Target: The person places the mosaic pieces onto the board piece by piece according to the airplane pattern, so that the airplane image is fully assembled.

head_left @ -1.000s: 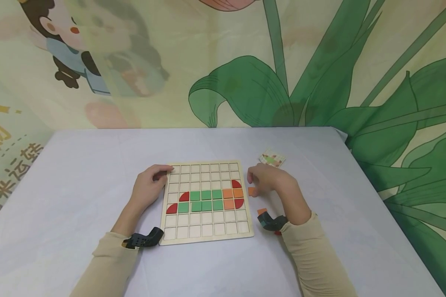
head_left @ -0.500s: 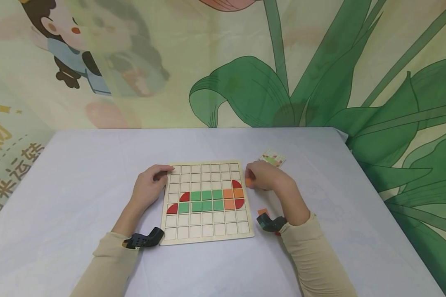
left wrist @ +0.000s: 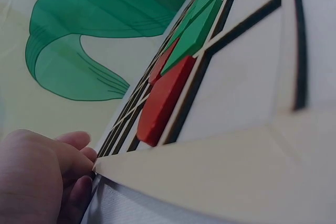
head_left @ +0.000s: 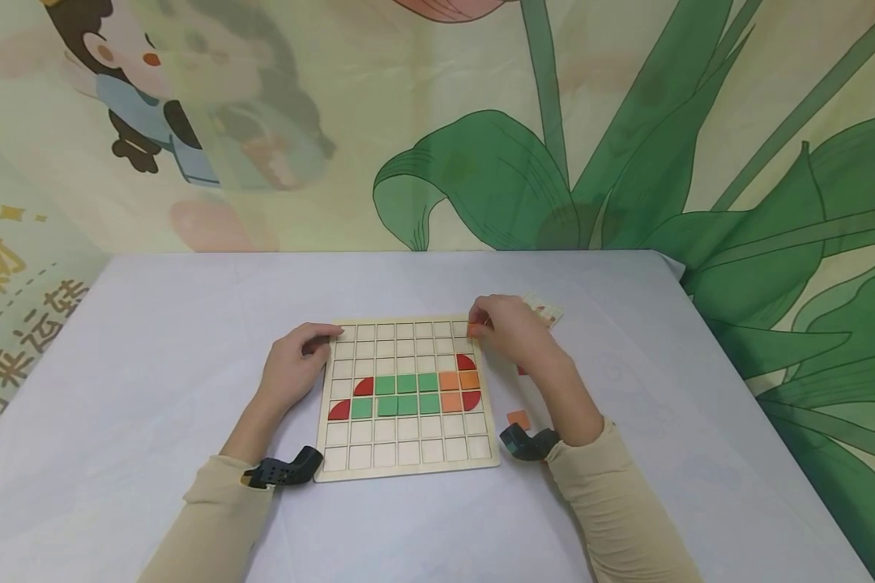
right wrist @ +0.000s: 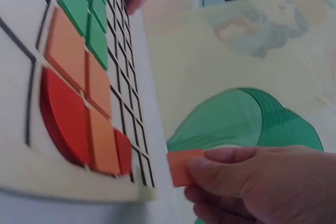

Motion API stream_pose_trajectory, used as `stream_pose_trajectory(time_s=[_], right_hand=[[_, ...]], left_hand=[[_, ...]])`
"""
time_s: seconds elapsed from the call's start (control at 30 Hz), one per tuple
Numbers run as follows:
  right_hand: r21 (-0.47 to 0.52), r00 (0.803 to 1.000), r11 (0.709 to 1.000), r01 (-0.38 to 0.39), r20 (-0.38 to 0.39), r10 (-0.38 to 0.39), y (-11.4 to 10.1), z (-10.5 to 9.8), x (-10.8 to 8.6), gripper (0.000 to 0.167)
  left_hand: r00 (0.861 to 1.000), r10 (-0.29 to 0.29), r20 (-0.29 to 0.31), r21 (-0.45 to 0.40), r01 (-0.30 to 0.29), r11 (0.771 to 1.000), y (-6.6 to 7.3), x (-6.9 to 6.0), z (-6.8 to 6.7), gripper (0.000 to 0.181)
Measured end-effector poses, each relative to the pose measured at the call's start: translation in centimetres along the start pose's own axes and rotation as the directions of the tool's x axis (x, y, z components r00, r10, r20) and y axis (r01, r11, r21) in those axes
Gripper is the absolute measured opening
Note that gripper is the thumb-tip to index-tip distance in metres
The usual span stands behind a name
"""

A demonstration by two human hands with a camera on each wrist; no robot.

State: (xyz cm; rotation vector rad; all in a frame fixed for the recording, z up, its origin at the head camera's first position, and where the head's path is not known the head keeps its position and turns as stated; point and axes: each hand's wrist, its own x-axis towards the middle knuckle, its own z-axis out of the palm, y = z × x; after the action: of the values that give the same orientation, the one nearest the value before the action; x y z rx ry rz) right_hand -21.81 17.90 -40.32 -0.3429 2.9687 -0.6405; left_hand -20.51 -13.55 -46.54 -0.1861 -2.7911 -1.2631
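A square wooden grid board [head_left: 408, 455] lies on the table with green and orange square tiles and red quarter-round tiles across its middle rows. My left hand [head_left: 292, 362] holds the board at its far left corner; the fingertips [left wrist: 86, 163] meet the edge in the left wrist view. Over the board's far right corner, my right hand [head_left: 516, 330] pinches an orange square tile [right wrist: 180, 167] between thumb and fingers. The right wrist view has that tile held up, apart from the board. Beyond the right hand lies a small pattern card [head_left: 547, 311], partly covered by it.
Right of the board, a loose orange tile [head_left: 518, 419] lies near the right wrist's camera [head_left: 528, 443]. A red piece [head_left: 522, 371] shows partly beside the right forearm. The white-covered table [head_left: 379, 534] ends at a printed backdrop [head_left: 321, 219].
My right hand has picked the orange tile up from the table right of the board and carried it away from me to the far right corner. The left hand has stayed in place.
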Motion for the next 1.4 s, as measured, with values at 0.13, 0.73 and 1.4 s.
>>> stream_pose_trajectory(time_s=[0.13,0.73,1.4], right_hand=[[0.044,0.997,0.997,0.062,-0.054,-0.06,-1.7,1.1,0.1,0.008],[0.057,0.956,0.955,0.292,-0.037,-0.291,-4.9,5.0,-0.6,0.012],[0.035,0.957,0.957,0.289,-0.027,-0.288,-5.3,6.0,-0.6,0.015]], left_hand=[[1.0,-0.001,0.001,-0.001,0.001,1.0,0.0,0.0,0.0,0.033],[1.0,0.002,-0.004,-0.006,-0.002,1.0,0.2,0.0,0.0,0.031],[1.0,0.011,-0.009,-0.003,-0.011,1.0,0.3,-0.1,-0.1,0.03]])
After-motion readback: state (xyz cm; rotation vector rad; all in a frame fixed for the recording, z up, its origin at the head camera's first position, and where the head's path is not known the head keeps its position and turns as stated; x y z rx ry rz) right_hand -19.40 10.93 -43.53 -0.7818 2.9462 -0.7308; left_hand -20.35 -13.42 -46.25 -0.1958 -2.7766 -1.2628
